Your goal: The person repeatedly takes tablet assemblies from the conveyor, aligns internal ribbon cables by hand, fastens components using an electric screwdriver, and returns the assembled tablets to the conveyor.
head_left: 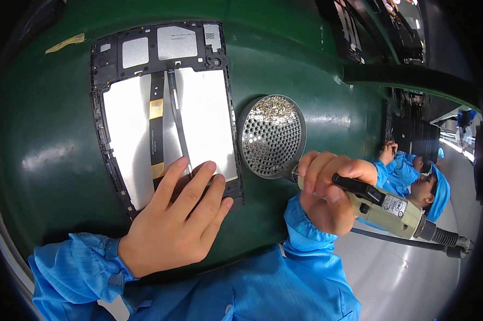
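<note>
A tablet's inner frame (204, 117), black-edged with bright silver panels and dark flat cables, lies on the green work mat. Over its near edge rests my left hand (180, 219), palm down with the fingers stretched and slightly spread. My right hand (332, 187) is wrapped round a pale green electric screwdriver (393, 214) with a black lever, its cable running off to the right. The tool's front end points left, by the near rim of a round metal screw dish (273, 139). Small screws sit in the dish's many holes and heap up at its far side. The screwdriver's tip is hidden.
A scrap of yellowish tape (65, 43) sticks to the mat (43, 123) at the far left. Past a dark green rail (412, 80) on the right, a co-worker in blue (436, 192) works with dark parts. Stacked black parts (412, 134) stand there too.
</note>
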Action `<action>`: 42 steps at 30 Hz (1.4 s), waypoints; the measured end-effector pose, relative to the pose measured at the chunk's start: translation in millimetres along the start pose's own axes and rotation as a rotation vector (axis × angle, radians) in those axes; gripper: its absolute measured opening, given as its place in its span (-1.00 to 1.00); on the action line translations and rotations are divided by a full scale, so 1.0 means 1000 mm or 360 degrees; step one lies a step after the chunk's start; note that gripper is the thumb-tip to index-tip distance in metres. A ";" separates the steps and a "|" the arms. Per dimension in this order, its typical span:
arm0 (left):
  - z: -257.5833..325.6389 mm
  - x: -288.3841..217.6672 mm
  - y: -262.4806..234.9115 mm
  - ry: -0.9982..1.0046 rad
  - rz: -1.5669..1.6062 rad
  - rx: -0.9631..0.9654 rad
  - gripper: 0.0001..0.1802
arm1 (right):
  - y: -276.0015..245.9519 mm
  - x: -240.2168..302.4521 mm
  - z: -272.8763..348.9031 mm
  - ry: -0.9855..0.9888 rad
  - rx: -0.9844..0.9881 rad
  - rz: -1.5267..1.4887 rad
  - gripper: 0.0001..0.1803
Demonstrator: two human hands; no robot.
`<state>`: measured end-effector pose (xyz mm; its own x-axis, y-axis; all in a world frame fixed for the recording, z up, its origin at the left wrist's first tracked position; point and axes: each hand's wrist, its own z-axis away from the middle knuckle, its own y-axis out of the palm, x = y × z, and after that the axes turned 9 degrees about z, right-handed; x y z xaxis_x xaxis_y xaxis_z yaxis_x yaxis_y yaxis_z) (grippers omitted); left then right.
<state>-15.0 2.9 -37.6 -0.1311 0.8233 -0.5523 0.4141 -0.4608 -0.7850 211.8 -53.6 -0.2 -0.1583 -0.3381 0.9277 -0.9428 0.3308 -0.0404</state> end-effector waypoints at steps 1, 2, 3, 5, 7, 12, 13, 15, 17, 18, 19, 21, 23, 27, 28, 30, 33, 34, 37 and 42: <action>0.000 0.000 0.000 0.0006 -0.0003 -0.0007 -0.75 | -0.001 0.000 0.000 -0.0013 0.0033 0.0038 -0.67; 0.000 -0.001 0.000 0.0008 -0.0003 -0.0007 -0.75 | -0.001 0.000 0.000 -0.0014 0.0032 0.0040 -0.67; -0.001 -0.001 -0.002 0.0001 0.0007 0.0002 -0.75 | 0.000 -0.001 0.000 -0.0018 0.0023 0.0036 -0.67; 0.000 -0.001 -0.002 -0.0003 0.0020 0.0009 -0.75 | 0.001 0.001 0.002 -0.0021 0.0013 0.0037 -0.67; 0.000 -0.001 -0.002 0.0010 -0.0007 0.0004 -0.75 | 0.001 0.003 0.004 -0.0029 -0.0042 0.0071 -0.67; 0.000 0.000 -0.002 0.0029 -0.0012 -0.0005 -0.74 | 0.008 0.037 0.007 -0.0140 -0.0055 0.0009 -0.63; -0.001 0.000 -0.003 0.0041 -0.0025 -0.0002 -0.74 | 0.010 0.041 0.010 -0.0171 0.0045 0.0012 -0.62; -0.001 0.001 -0.004 0.0034 0.0002 0.0011 -0.74 | 0.014 0.045 0.012 -0.0169 0.0251 -0.0001 -0.63; -0.001 0.003 -0.003 0.0024 0.0026 0.0021 -0.74 | 0.025 0.037 0.014 -0.0158 0.0295 -0.0025 -0.65; -0.002 0.002 -0.002 0.0017 0.0057 -0.0012 -0.74 | 0.028 0.035 0.014 -0.0161 0.0339 -0.0042 -0.66; -0.003 0.002 -0.002 0.0009 0.0087 -0.0045 -0.75 | 0.029 0.034 0.015 -0.0134 0.0374 -0.0031 -0.66; -0.003 0.001 -0.002 -0.0003 0.0083 -0.0037 -0.75 | 0.033 0.032 0.017 -0.0104 0.0358 -0.0026 -0.65; -0.003 0.001 -0.003 -0.0020 0.0072 -0.0031 -0.75 | 0.034 0.031 0.017 -0.0078 0.0348 -0.0027 -0.65; -0.003 0.001 -0.004 0.0005 0.0042 -0.0028 -0.75 | 0.036 0.030 0.017 -0.0038 0.0336 -0.0037 -0.64; -0.002 0.001 -0.003 0.0018 0.0031 -0.0026 -0.75 | 0.037 0.029 0.019 -0.0040 0.0317 -0.0040 -0.63; -0.001 0.001 -0.002 0.0016 0.0025 -0.0026 -0.75 | 0.038 0.026 0.020 -0.0051 0.0335 0.0024 -0.66; 0.001 0.001 -0.001 0.0013 0.0015 -0.0019 -0.75 | 0.039 0.022 0.021 -0.0060 0.0371 0.0092 -0.67; 0.001 0.001 -0.001 0.0012 0.0011 -0.0013 -0.75 | 0.038 0.022 0.021 -0.0059 0.0390 0.0098 -0.68; 0.000 0.001 -0.001 0.0004 0.0008 -0.0015 -0.76 | 0.037 0.022 0.020 -0.0065 0.0417 0.0093 -0.67; -0.001 -0.001 -0.003 -0.0033 0.0018 -0.0006 -0.78 | 0.038 0.021 0.021 -0.0087 0.0416 0.0021 -0.62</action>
<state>-15.6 3.5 -34.4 -0.1450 0.8110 -0.5668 0.4188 -0.4687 -0.7778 166.1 -66.8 9.8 -0.1800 -0.3846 0.9054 -0.9832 0.0990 -0.1534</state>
